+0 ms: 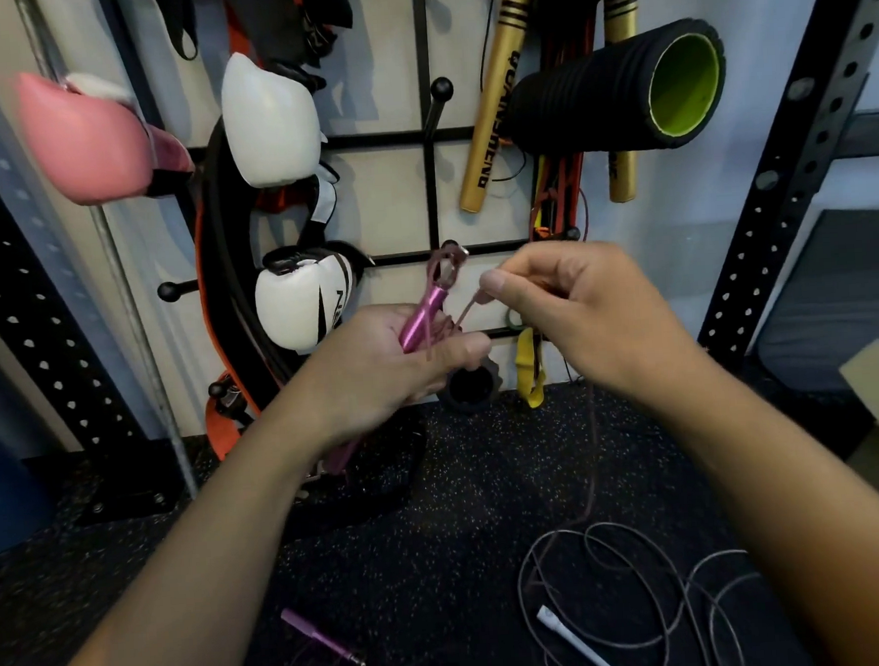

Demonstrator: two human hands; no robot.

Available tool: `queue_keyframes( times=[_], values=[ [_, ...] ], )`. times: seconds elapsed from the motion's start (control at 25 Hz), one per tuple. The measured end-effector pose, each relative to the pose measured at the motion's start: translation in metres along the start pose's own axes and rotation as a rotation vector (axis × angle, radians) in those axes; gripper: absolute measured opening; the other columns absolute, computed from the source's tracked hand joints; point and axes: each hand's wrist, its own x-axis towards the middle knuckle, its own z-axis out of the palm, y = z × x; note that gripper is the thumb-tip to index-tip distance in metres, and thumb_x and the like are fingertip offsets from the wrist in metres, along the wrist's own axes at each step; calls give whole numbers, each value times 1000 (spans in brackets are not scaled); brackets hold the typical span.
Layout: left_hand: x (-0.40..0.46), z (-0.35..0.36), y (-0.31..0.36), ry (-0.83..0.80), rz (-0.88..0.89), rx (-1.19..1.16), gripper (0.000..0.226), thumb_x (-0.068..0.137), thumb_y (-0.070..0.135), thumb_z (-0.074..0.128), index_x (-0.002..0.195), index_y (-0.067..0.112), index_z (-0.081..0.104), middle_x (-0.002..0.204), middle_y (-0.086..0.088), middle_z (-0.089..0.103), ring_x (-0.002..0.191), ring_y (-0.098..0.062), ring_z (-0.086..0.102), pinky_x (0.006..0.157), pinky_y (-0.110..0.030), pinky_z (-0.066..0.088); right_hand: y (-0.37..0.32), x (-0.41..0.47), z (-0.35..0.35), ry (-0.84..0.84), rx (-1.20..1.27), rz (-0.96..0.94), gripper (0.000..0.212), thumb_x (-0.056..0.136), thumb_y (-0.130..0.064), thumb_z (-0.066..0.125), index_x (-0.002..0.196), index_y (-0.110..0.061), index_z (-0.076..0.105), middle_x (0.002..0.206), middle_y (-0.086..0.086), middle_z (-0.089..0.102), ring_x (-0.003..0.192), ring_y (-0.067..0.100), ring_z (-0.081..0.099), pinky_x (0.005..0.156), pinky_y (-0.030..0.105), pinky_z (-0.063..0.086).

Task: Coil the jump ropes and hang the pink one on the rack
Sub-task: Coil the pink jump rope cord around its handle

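A black grid rack (428, 138) covered the wall ahead, hung with a black foam roller (613, 90), a pink boxing glove (83, 143), white boxing gloves (270, 121) and gold sticks (495, 103). Below it lay the dark speckled floor (439, 538). Both forearms reached forward toward the rack. The left hand (393, 361) had its fingers curled round a pink jump-rope handle (421, 318), which pointed up and to the right, its swivel end level with a rack peg. The right hand (580, 303), just beside the left, had thumb and fingers pressed together, pinching the thin pink cord (469, 307) that ran between the two hands. From the right hand the cord dropped to the floor. There a grey rope (622, 579) lay in loose loops with its white handle (574, 638) among them, and a second pink handle (317, 636) lay well apart to the left.
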Motion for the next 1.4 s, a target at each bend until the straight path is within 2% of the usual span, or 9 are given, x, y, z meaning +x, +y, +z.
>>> queue_keyframes(
  times=[0.16, 0.36, 0.52, 0.64, 0.76, 1.0, 1.2, 1.28, 1.4],
  values=[
    [-1, 8, 5, -39, 9, -160, 33, 102, 30, 52, 94, 4, 70, 65, -8, 75, 53, -21, 71, 58, -30, 57, 3, 2, -9, 1, 94, 22, 12, 97, -28, 70, 98, -18, 77, 58, -1, 67, 49, 18, 50, 56, 24, 44],
    [-3, 5, 10, 119, 52, -146, 41, 101, 39, 55, 79, 10, 73, 38, 2, 48, 31, -15, 38, 40, -22, 36, 10, 2, 1, 61, -19, 28, 30, 100, -40, 63, 81, -18, 72, 52, 0, 48, 45, 8, 36, 47, 17, 33],
    [-5, -2, 12, 85, 39, -290, 30, 101, 26, 55, 90, 4, 72, 58, -7, 71, 42, -16, 61, 48, -22, 51, 10, 6, -4, -66, 124, 38, 20, 107, -17, 55, 108, -10, 73, 65, 0, 61, 49, 0, 47, 53, 12, 36],
    [-10, 1, 12, 74, 55, -272, 37, 93, 42, 59, 80, 12, 77, 42, -3, 57, 29, -12, 42, 38, -22, 38, 7, 3, 1, 45, 209, 103, 11, 101, -25, 65, 99, -16, 69, 62, 7, 73, 41, 21, 36, 41, 27, 28],
    [-10, 2, 13, 102, 74, -407, 37, 90, 44, 59, 80, 12, 74, 41, 2, 51, 32, -10, 40, 42, -20, 39, 7, -1, 5, 131, 150, 63, 12, 97, -31, 71, 89, -20, 71, 60, 6, 73, 47, 34, 42, 47, 37, 40],
    [-14, -1, 22, -3, 62, -682, 38, 95, 39, 53, 71, 14, 69, 33, 9, 41, 24, -2, 35, 33, -16, 32, 6, -1, 8, 153, 124, -30, 12, 99, -30, 68, 97, -21, 76, 70, 6, 72, 59, 24, 58, 56, 28, 44],
    [-7, -1, 32, 64, 237, -1356, 35, 108, 19, 42, 117, -3, 67, 77, 4, 77, 65, -4, 72, 61, -14, 55, 10, -9, 30, -195, 107, 88, 28, 109, -37, 45, 110, -26, 71, 61, 1, 65, 41, 9, 49, 43, 27, 43],
    [-2, -8, 30, 265, 326, -1138, 33, 109, 15, 41, 131, -4, 58, 109, -4, 79, 94, -12, 76, 77, -20, 58, 7, -16, 36, -458, 9, 115, 27, 110, -37, 42, 118, -29, 66, 59, 2, 63, 39, 14, 49, 44, 30, 46],
    [2, -18, 21, 470, 237, -293, 32, 108, 18, 45, 134, 3, 56, 109, 0, 79, 102, -12, 75, 84, -26, 57, -11, -19, 34, -683, -40, 43, 25, 111, -26, 43, 126, -20, 63, 59, 2, 54, 44, 10, 45, 51, 28, 43]
  ],
)
